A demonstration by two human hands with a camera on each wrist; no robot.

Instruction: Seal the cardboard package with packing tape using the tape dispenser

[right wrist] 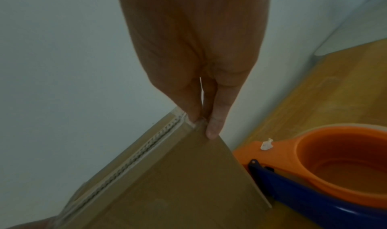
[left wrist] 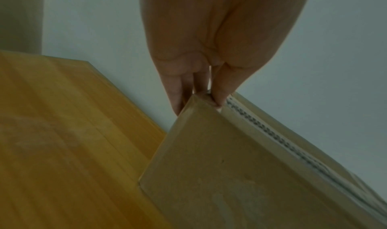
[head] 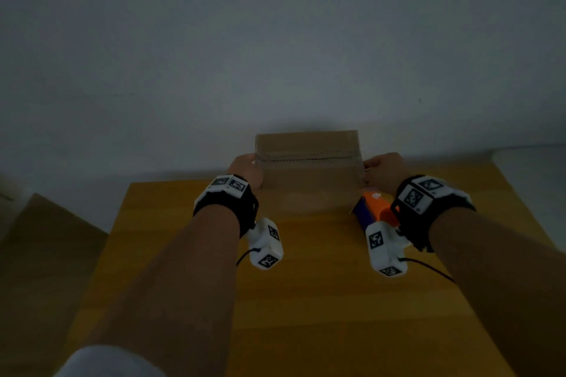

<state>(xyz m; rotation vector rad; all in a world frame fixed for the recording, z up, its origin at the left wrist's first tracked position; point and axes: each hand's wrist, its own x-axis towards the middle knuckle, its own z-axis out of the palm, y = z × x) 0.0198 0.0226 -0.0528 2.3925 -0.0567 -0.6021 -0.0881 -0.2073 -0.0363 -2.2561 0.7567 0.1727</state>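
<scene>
A brown cardboard package (head: 308,168) stands tilted at the far edge of the yellow wooden table (head: 306,285), with a tape strip along its seam. My left hand (head: 246,169) pinches its left edge, thumb on the front and fingers behind (left wrist: 182,93). My right hand (head: 384,169) pinches the right edge the same way (right wrist: 215,121). The package (left wrist: 240,174) fills the lower right of the left wrist view and the lower left of the right wrist view (right wrist: 167,183). An orange and blue tape dispenser (head: 375,208) lies on the table just below the right hand, close up in the right wrist view (right wrist: 324,174).
A plain pale wall (head: 275,40) rises directly behind the table. A brown cardboard surface (head: 39,248) lies off the table's left side. A white rounded object (head: 530,162) sits at the far right edge. The scene is dim.
</scene>
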